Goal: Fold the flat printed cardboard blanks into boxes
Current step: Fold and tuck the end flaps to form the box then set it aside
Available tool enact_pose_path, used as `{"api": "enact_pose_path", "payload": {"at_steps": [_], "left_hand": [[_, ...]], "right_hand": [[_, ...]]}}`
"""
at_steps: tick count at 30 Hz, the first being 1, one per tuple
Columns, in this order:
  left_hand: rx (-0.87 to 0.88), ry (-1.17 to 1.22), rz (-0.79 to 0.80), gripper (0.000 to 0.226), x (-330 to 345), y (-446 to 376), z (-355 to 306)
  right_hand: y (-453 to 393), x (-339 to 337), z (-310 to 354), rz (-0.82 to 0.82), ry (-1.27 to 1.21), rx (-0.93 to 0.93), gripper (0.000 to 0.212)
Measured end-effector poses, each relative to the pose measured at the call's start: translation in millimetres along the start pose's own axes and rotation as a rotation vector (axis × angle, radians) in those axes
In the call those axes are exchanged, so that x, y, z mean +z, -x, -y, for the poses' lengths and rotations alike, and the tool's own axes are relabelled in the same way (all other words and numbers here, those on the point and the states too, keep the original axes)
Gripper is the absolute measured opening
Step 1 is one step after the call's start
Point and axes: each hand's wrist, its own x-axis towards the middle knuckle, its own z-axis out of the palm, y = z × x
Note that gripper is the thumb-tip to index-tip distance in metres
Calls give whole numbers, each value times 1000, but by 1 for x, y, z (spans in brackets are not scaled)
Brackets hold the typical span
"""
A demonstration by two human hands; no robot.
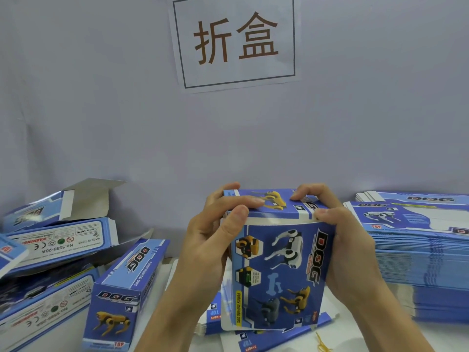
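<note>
Folded boxes (127,293) crowd the left, a blank stack (418,252) the right; wall (101,110) close behind.

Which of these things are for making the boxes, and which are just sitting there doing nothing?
For the job:
- box being folded, gripped by left hand and right hand
- stack of flat blanks
- finished boxes piled on the left
- loose blank under the held box

Just lying about:
- paper sign on the wall
- yellow rubber band on the table

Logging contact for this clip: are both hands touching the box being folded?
Touching. The head view shows the left hand and right hand gripping the box, fingers curled over its top flap.
</note>
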Motion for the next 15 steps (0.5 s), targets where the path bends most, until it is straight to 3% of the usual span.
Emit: {"api": "enact_pose_path", "payload": {"at_steps": [6,9,12,15], "left_hand": [[40,-84,39,38,-2,3,2],[78,-155,8,37,1,2,5],[100,-195,-14,22,2,3,10],[142,-244,-19,29,4,4,12]], "right_hand": [[1,-1,0,40,-14,-9,17],[3,-3,0,57,18,-39,49],[1,-1,0,-20,161,-78,45],[-1,-1,-1,-65,171,-64,47]]}}
